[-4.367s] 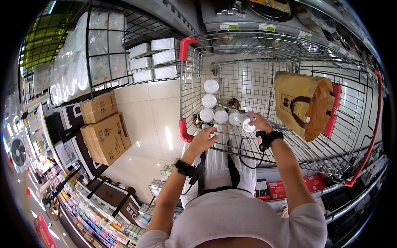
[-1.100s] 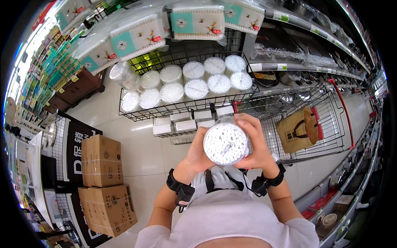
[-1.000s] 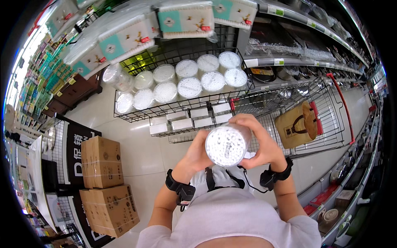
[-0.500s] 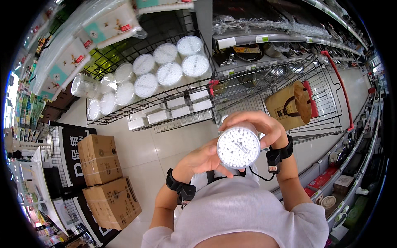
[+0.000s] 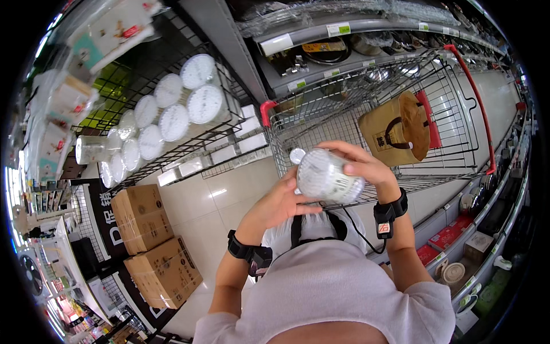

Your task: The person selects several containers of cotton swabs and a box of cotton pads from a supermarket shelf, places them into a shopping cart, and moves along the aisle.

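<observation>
Store aisle: pale tiled floor, with stocked shelves at the lower right and two stacked cardboard boxes on the left.
Wire basket: two rows of clear tubs with white contents stand in it; one more lies tilted at its far left end, and small white boxes sit below.
Shopping cart: just beyond the hands, with a tan bag toward its red handle.
Jar: a clear, white-filled jar, tilted and slightly blurred, is held up in front of the person, over the cart's near edge in this view.
Right hand: grips the jar from its upper right side.
Left hand: fingers spread, loosely open at the jar's left side; firm contact cannot be told.
Wrists: each wears a black strap with a small device.
</observation>
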The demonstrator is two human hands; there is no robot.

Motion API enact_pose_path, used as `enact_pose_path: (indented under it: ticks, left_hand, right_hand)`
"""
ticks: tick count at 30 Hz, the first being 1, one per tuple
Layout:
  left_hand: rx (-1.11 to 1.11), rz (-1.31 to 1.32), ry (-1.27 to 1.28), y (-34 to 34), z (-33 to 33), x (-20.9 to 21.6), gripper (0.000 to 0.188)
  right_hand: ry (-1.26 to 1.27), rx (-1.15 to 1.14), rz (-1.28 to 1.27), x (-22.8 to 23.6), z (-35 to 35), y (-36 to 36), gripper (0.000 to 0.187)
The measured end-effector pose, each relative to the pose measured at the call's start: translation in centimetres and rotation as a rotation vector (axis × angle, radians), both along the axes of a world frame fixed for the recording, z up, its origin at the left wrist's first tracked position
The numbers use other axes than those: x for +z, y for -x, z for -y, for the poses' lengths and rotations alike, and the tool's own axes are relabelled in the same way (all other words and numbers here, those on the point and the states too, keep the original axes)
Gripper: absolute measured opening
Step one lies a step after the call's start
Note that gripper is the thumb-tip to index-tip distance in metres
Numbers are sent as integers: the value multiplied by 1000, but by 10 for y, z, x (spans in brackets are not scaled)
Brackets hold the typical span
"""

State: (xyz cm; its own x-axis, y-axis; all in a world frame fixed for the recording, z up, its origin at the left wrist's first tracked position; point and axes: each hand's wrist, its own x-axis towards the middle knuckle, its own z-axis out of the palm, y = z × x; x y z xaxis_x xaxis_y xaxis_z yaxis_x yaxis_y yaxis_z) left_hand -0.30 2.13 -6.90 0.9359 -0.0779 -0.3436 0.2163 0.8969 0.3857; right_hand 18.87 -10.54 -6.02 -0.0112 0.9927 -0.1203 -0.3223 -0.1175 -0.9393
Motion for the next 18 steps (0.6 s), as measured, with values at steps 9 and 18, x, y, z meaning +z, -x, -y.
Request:
enact_pose_path:
  ticks: [9, 18]
  left_hand:
    - [190, -275, -635, -65, 31, -85, 61]
    - [-124, -625, -843, -58, 41, -167, 67]
  right_hand:
    - [131, -65, 465, -70, 17, -27, 62]
    - [348, 41, 387, -130, 34, -39, 73]
